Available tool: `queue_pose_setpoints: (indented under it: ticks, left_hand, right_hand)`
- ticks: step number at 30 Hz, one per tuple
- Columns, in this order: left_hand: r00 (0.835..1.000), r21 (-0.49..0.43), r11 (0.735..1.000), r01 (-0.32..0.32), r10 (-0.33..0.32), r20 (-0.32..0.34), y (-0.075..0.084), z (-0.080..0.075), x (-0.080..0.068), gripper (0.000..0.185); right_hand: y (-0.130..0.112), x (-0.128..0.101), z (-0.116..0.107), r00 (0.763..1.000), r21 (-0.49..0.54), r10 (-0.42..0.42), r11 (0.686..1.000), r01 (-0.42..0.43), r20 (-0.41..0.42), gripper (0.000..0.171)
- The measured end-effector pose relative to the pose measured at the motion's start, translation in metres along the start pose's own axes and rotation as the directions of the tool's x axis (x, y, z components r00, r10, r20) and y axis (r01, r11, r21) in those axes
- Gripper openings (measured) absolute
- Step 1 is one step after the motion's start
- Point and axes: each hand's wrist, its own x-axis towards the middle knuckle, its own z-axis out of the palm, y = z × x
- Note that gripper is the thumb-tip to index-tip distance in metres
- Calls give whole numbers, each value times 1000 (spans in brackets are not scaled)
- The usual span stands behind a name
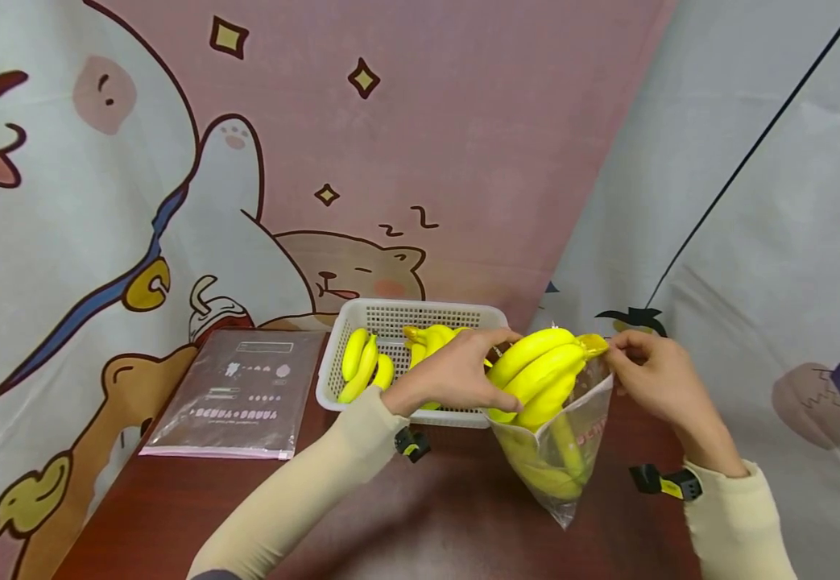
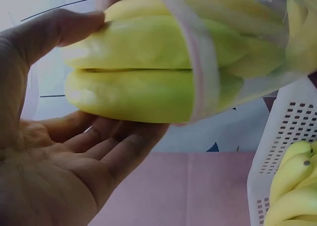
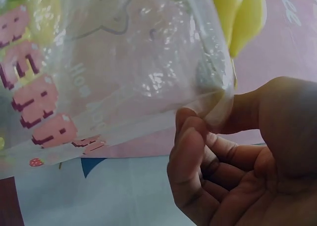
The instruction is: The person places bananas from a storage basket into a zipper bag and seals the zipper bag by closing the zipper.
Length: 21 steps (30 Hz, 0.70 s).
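Note:
My left hand grips a bunch of yellow bananas, thumb on top and fingers underneath, as the left wrist view shows on the bananas. The bunch sits partly inside a clear printed plastic bag, whose rim crosses the fruit. More bananas lie lower in the bag. My right hand pinches the bag's edge by the stem end. In the right wrist view, thumb and forefinger of that hand pinch the bag film.
A white perforated basket with more bananas stands on the dark red table behind my hands. A flat clear zip bag lies at the left. Cartoon-printed cloth hangs behind.

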Motion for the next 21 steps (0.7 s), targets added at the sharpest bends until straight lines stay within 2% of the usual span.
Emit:
queue_pose_setpoints:
  ticks: [5,13,17,21]
  left_hand:
    - [998,38,999,13,-15,54,-2,-3,1,78]
    - [994,79,996,-42,33,107,-5,-7,4,65]
    - [993,140,989,-45,29,111,-3,-4,6,55]
    - [996,213,977,-16,-3,87,2,2,10,46]
  right_hand:
    - [1,2,0,999,11,19,1000,-20,27,35]
    - [-2,2,5,999,23,46,999,-45,-28,35]
    - [-7,0,5,998,-12,34,999,-34,-59,36]
    - [-12,-2,5,995,-61,0,998,-6,-96,32]
